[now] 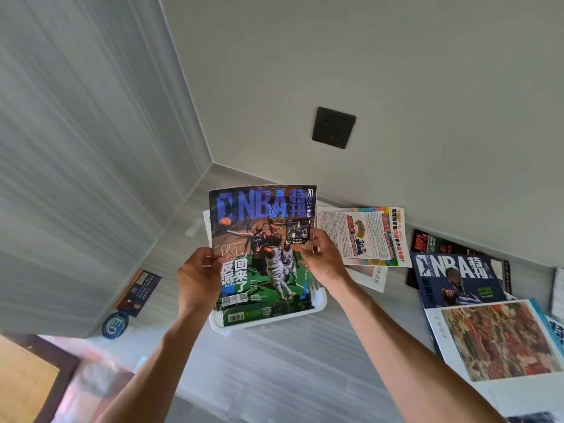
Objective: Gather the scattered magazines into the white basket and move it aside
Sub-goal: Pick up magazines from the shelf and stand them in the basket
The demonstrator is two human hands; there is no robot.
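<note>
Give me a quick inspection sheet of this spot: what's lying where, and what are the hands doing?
Surface: pale grey striped top running into a wall corner.
Job's things: NBA magazine held upright, its lower edge in the white basket; more magazines lie scattered to the right, among them a second NBA issue and one with a painting cover.
Clutter: dark booklet and a round blue badge at left.
Hands: left hand grips the magazine's left edge; right hand grips its right edge.
Cables: nothing seen.
Surroundings: black wall socket; wooden frame at lower left.
</note>
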